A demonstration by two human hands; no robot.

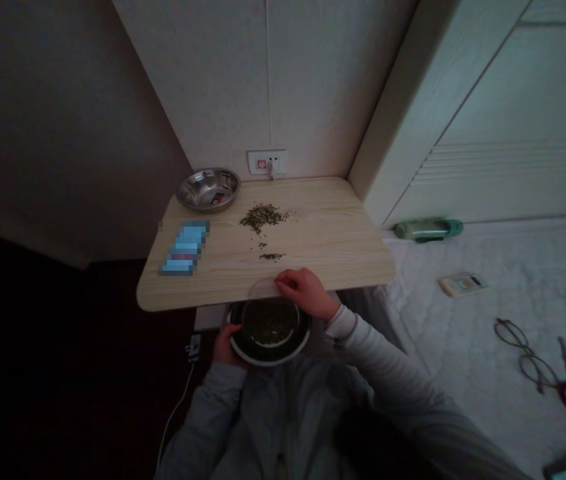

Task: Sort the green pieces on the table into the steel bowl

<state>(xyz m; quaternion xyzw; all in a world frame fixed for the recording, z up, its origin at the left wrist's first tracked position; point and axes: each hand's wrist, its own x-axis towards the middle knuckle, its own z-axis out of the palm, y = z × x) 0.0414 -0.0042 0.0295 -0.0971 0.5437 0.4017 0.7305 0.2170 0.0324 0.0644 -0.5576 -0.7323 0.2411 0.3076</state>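
Note:
My left hand grips the left rim of a round, dark bowl with a pale edge, held at my lap below the table's front edge. Many small dark-green grains lie inside it. Over the front edge of the table, my right hand has its fingers pinched on a thin, see-through round disc, whose exact kind I cannot make out. Beyond that hand, a small line of grains and a larger loose heap rest on the wooden tabletop.
A shiny steel basin stands at the table's back left, with a blurred-out phone before it. A wall socket holds a plug. On the white bed to the right lie a green bottle, a remote and glasses.

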